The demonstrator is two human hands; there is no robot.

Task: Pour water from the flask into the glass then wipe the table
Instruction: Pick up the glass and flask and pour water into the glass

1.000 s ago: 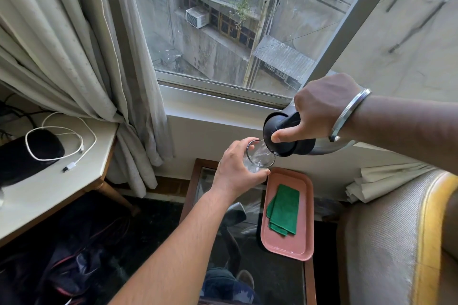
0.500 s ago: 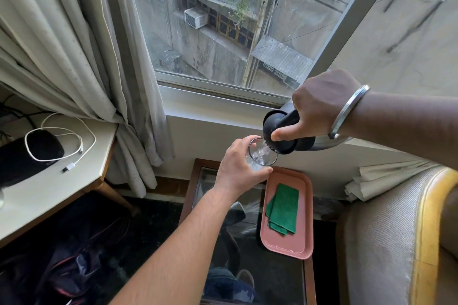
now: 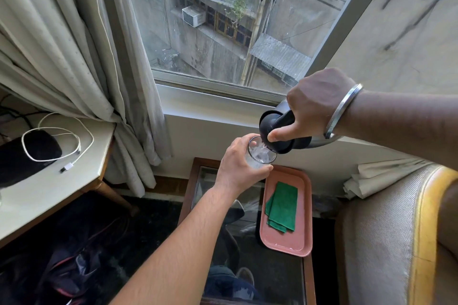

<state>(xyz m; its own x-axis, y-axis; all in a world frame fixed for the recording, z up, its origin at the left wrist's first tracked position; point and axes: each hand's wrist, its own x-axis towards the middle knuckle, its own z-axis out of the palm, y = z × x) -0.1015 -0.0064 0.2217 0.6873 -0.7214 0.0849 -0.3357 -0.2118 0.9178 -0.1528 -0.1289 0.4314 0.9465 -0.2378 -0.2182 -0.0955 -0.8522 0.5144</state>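
My left hand (image 3: 238, 168) grips a clear glass (image 3: 261, 153), held in the air above the far end of the glass-topped table (image 3: 247, 255). My right hand (image 3: 314, 104) holds the steel flask (image 3: 285, 129) by its black handle, thumb on the black lid. The flask is tipped almost level with its spout over the glass rim. Water runs into the glass. A folded green cloth (image 3: 282, 207) lies on a pink tray (image 3: 302, 230) on the table, below and right of the glass.
A white desk (image 3: 49, 188) at left carries a black pouch (image 3: 22, 156) and a white cable (image 3: 79, 148). Curtains (image 3: 74, 44) hang at left of the window. A beige armchair with yellow trim (image 3: 396, 230) stands at right. Dark bags lie on the floor at lower left.
The flask's mouth has dropped closer onto the glass rim and the glass holds more water. Both hands stay in nearly the same place.
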